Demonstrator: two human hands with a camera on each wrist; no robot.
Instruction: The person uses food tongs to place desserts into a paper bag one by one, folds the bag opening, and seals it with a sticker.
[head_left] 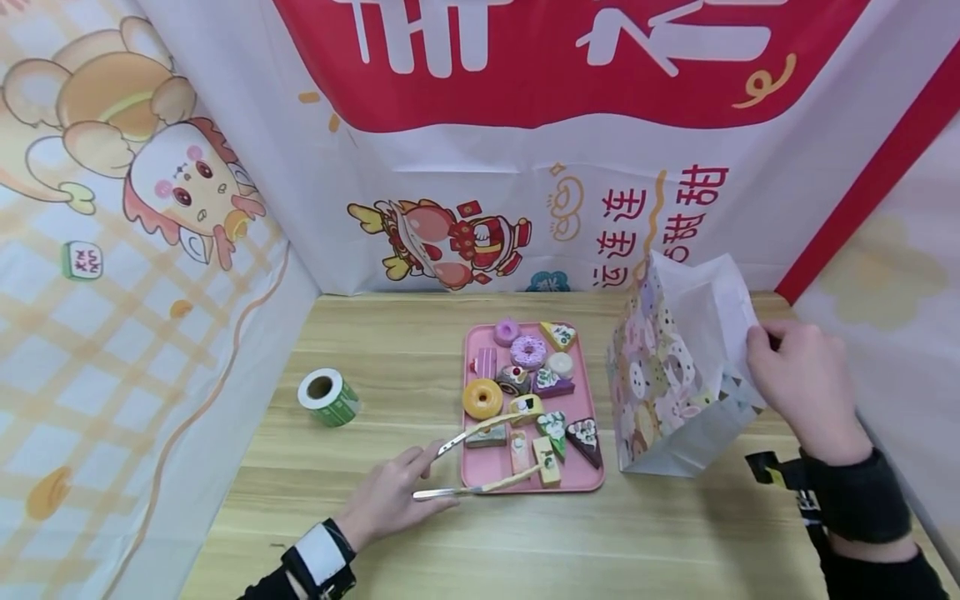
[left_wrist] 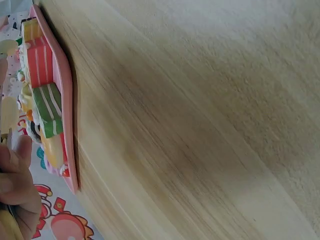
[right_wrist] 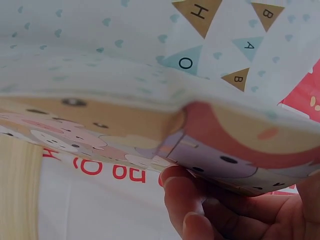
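My left hand (head_left: 390,496) holds a pair of tongs (head_left: 513,481) with silvery handles and pale yellow arms, spread apart over a pink tray (head_left: 587,400). One tip lies at a yellow cake piece (head_left: 527,406), the other at a cream-coloured cake bar (head_left: 547,462). In the left wrist view, the fingers (left_wrist: 20,165) show beside the tray's edge, near a green striped cake slice (left_wrist: 47,107). At the right, my right hand (head_left: 806,383) pinches the upper rim of a standing paper bag (head_left: 660,400) printed with cartoon animals. The bag's mouth gapes, its inside white.
Toy pastries fill the tray, among them a yellow donut (head_left: 482,399), a purple donut (head_left: 528,352) and a dark cake wedge (head_left: 585,440). A roll of green labels (head_left: 335,407) stands on the wooden table (head_left: 397,342) at left. Printed cloth walls (head_left: 450,150) enclose the table.
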